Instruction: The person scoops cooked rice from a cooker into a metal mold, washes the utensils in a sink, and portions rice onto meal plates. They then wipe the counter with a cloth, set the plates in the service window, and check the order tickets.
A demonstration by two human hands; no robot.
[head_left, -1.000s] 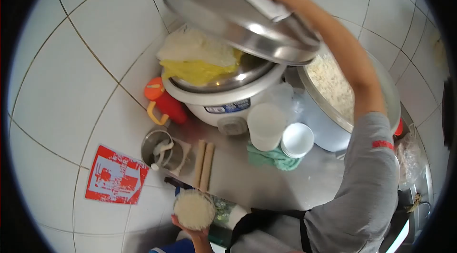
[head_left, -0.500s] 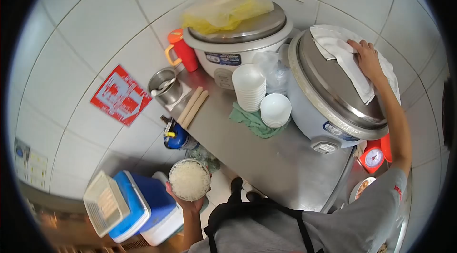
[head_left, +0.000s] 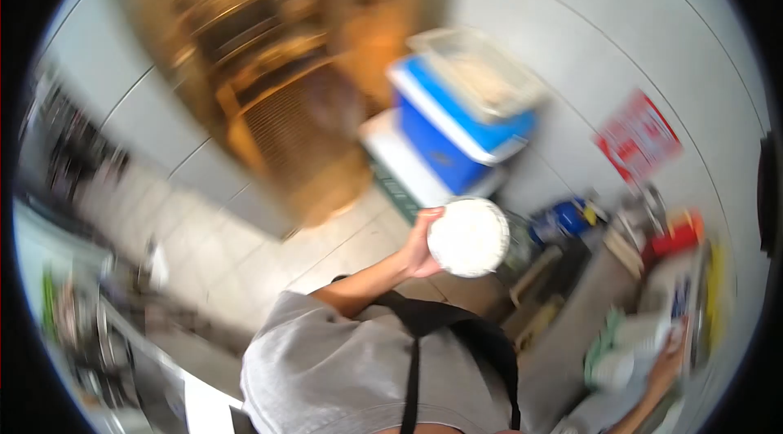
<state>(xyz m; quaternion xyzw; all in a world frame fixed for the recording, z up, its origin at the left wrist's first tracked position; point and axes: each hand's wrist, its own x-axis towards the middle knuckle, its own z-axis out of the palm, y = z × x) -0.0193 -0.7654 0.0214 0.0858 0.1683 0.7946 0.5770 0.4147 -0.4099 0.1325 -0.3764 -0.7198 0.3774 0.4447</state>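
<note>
My left hand (head_left: 420,245) is closed around the side of a round bowl of white rice (head_left: 469,236), held in front of my body near the middle of the view. Glare whitens the rice. At the lower right, my right hand (head_left: 672,352) is beside the stacked white bowls (head_left: 640,334), its fingers smeared by motion. Whether it touches the bowls or holds anything is unclear. A green cloth (head_left: 602,348) lies by the bowls on the metal counter (head_left: 563,320).
A blue cooler (head_left: 449,144) with a pale basket (head_left: 522,91) on top stands ahead by the wall. A blue container (head_left: 563,220), a metal pot (head_left: 640,210) and a red pitcher (head_left: 679,236) are to the right. Brown shelving (head_left: 269,34) stands at upper left, above the tiled floor (head_left: 326,259).
My view has swung left, away from the rice cookers. My right hand has left the white cloth on the cooker lid and lowered toward the bowls. My left hand still holds the bowl of rice.
</note>
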